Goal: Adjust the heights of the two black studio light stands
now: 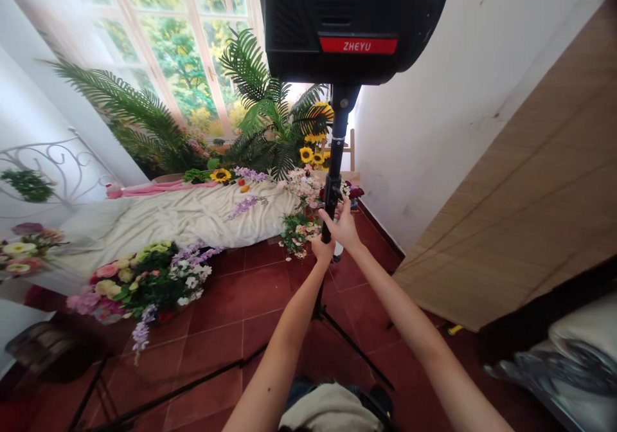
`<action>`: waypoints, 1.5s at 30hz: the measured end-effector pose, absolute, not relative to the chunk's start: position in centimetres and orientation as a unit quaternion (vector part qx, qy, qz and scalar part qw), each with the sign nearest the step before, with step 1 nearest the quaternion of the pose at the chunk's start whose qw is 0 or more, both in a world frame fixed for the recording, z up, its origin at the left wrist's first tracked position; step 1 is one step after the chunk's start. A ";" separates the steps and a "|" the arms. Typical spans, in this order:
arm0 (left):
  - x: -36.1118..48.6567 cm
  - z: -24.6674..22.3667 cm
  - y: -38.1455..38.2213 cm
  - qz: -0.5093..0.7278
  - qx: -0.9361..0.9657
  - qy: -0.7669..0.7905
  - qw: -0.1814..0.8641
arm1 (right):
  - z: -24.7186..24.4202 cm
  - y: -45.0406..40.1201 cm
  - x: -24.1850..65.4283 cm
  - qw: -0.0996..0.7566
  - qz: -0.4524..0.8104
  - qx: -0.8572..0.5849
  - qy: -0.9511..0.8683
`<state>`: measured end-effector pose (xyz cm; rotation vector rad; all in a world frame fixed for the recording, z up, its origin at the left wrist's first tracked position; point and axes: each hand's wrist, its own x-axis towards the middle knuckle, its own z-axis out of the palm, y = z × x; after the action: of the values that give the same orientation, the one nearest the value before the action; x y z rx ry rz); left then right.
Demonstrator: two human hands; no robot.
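A black studio light [357, 24] with a red ZHEYU label sits on top of a black light stand [339, 136], whose legs spread on the floor. My left hand [322, 249] is wrapped round the pole, below the other hand. Just above it, my right hand [343, 225] is at the pole near a black clamp [332, 191], its thumb against the pole and its fingers partly hidden behind. Both arms reach forward from the bottom of the view.
A bed [193, 216] with cream cloth and flowers stands left, under a window [178, 53]. Flower bunches [139, 278] hang at its near side. Palm leaves [270, 110] rise behind. A woven blind [520, 162] is right; dark stand legs [193, 390] cross the red tiles.
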<state>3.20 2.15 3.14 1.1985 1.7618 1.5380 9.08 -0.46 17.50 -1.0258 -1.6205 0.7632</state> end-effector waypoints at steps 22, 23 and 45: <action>0.7 1.4 -0.7 0.572 0.534 0.501 0.370 | 16.7 1.4 8.7 0.451 0.180 -0.515 -0.706; 0.6 1.2 -0.6 0.572 0.536 0.500 0.368 | 15.8 1.0 8.8 0.446 0.189 -0.525 -0.700; 0.7 -2.6 1.2 0.622 0.516 0.459 0.369 | 5.8 -1.5 8.0 0.370 0.181 -0.611 -0.676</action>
<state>0.72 1.19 -2.60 1.3254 1.1778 1.5968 7.95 -1.47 5.76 -1.5685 -1.7335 0.4652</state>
